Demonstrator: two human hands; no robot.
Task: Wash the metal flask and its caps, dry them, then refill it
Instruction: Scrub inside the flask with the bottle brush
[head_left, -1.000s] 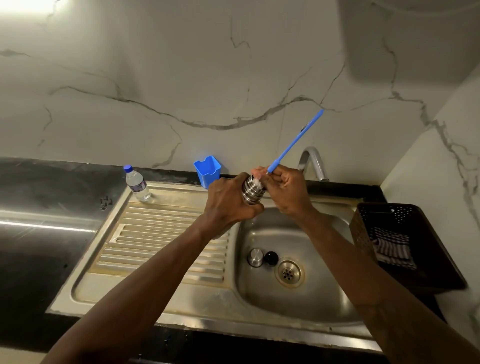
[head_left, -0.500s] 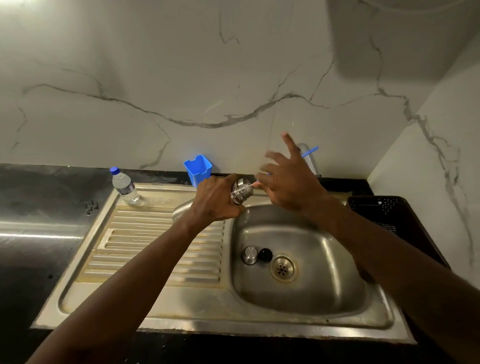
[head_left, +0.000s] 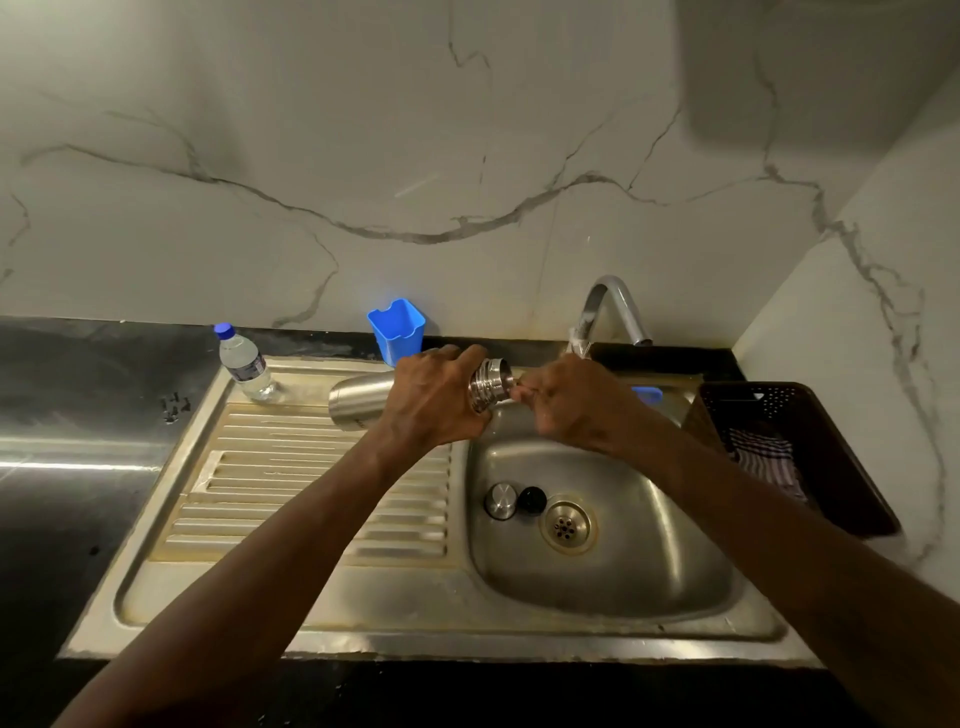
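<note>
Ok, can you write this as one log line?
left hand: grips flask, sideways | right hand: at flask mouth | steel cap, black cap: in sink basin

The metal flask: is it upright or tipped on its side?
Tipped, almost level: the left hand holds the metal flask above the sink, threaded mouth toward the right hand, base toward the water bottle.

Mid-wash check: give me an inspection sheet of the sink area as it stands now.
Surface: steel sink with a ribbed drainboard, set in a black counter.
Job's things: metal flask held sideways over the basin; metal cap and black cap lie beside the drain.
Clutter: water bottle, blue cup, blue item behind the right wrist, dark basket holding a striped cloth.
Grippers: left hand grips the flask; right hand at its mouth, grip unclear.
Cables: nothing seen.
Surroundings: marble wall; tap seems to be running.
</note>
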